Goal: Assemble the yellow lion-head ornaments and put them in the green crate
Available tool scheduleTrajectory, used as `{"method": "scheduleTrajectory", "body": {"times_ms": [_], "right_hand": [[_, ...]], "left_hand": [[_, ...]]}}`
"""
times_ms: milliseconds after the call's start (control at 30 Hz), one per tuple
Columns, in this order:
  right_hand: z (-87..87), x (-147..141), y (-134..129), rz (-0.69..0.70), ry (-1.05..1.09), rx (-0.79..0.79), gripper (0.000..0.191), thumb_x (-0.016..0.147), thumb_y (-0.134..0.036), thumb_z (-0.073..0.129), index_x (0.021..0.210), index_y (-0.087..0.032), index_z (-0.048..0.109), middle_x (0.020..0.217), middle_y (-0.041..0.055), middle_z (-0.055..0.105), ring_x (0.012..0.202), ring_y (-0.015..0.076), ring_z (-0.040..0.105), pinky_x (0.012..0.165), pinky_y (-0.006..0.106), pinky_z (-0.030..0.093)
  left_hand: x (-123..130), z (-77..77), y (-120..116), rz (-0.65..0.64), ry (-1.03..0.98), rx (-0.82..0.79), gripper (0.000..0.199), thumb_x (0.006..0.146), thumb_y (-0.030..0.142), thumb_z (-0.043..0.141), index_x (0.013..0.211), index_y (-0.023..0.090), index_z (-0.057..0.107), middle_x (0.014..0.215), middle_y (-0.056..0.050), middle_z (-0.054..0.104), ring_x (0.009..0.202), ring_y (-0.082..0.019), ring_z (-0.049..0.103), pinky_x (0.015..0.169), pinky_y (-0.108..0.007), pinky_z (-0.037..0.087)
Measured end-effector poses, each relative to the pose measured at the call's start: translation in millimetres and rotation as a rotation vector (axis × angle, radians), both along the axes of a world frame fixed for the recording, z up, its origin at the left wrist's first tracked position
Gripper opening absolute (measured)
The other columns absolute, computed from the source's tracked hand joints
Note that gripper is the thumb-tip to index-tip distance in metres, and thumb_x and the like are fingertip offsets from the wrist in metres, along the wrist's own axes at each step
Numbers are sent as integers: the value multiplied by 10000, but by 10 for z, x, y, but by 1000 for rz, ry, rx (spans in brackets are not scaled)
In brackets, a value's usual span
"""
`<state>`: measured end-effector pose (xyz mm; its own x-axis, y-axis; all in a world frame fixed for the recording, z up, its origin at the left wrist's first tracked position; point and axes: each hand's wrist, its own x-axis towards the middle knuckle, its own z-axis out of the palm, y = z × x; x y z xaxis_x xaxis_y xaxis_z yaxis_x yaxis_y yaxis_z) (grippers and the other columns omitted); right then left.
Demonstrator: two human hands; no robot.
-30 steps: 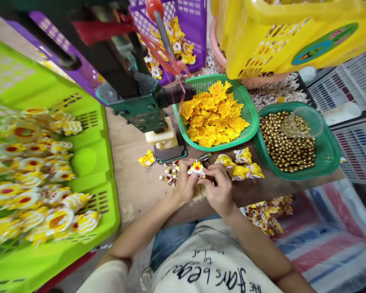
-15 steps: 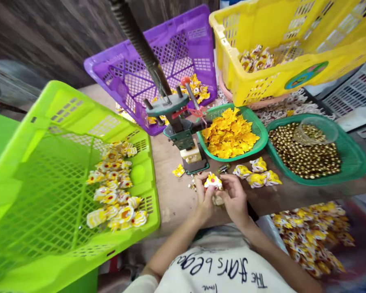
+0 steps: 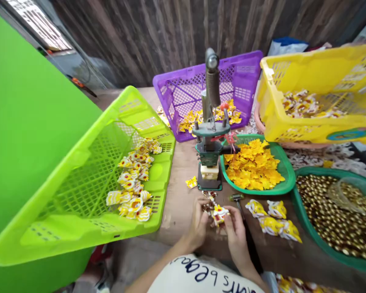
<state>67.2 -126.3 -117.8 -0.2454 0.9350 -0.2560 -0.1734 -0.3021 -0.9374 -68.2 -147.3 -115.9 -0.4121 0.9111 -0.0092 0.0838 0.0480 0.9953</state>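
Note:
A small white and yellow piece with a red centre (image 3: 220,212) is held in front of the hand press, low over the table. My right hand (image 3: 235,228) has its thumb and fingers closed on the right side of that piece. My left hand (image 3: 199,221) is curled at the piece's left, beside small gold and white bits (image 3: 210,197); what its fingertips hold, if anything, is too small to make out. The green hand press (image 3: 210,152) stands upright just beyond both hands. One yellow piece (image 3: 191,182) lies left of the press base.
A hammer (image 3: 237,197) and several yellow-white pieces (image 3: 271,225) lie right of my hands. Green baskets hold yellow parts (image 3: 254,165) and gold beads (image 3: 320,211). Lime (image 3: 160,211), purple (image 3: 161,83) and yellow (image 3: 270,122) crates surround the press.
The head view has shifted, showing more wall and less floor. My left hand has moved off the white and yellow piece, which my right hand still holds.

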Motion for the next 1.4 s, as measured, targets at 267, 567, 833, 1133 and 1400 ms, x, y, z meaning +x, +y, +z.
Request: {"method": "scheduleTrajectory", "body": {"times_ms": [267, 567, 833, 1133, 1400], "right_hand": [[138, 11, 330, -48, 39, 43, 320, 916, -509, 544, 1080, -237, 502, 776, -1, 619, 564, 146, 595, 493, 262, 486], [338, -4, 304, -85, -12, 112, 368, 855, -409, 649, 1151, -218, 544, 966, 44, 673, 662, 141, 642, 564, 262, 537], [327, -130, 58, 55, -35, 249, 403, 752, -295, 772, 1119, -209, 629, 1055, 62, 683, 933, 206, 681, 830, 344, 576], [242, -56, -110, 148, -520, 854, 539, 812, -55, 587, 1313, -251, 558, 1125, 93, 588, 1101, 235, 601, 960, 428, 533], [267, 29, -148, 88, -595, 919, 594, 805, -27, 556, 1349, -260, 511, 1114, 92, 565, 1077, 234, 595, 944, 432, 543]], "left_hand": [[-814, -124, 649, 193, 425, -95, 425, 805, 281, 619, 1208, 160, 557, 1189, -138, 541, 1190, -298, 487, 1073, -512, 331], [-865, -202, 563, 253, -84, -112, 224, 658, 268, 753, 842, 166, 675, 868, -48, 656, 887, -210, 604, 866, -350, 489], [-348, 29, 265, 29, -1040, -141, 385, 637, 84, 619, 1018, 129, 651, 907, -49, 688, 795, -119, 652, 681, -206, 504], [-27, 453, 131, 50, -951, -123, 557, 738, 258, 673, 1244, 222, 442, 933, -34, 744, 799, -192, 708, 795, -331, 515], [-18, 423, 105, -97, -910, -96, 406, 871, 388, 613, 1212, 184, 528, 1018, -92, 752, 861, -184, 693, 799, -291, 489]]}}
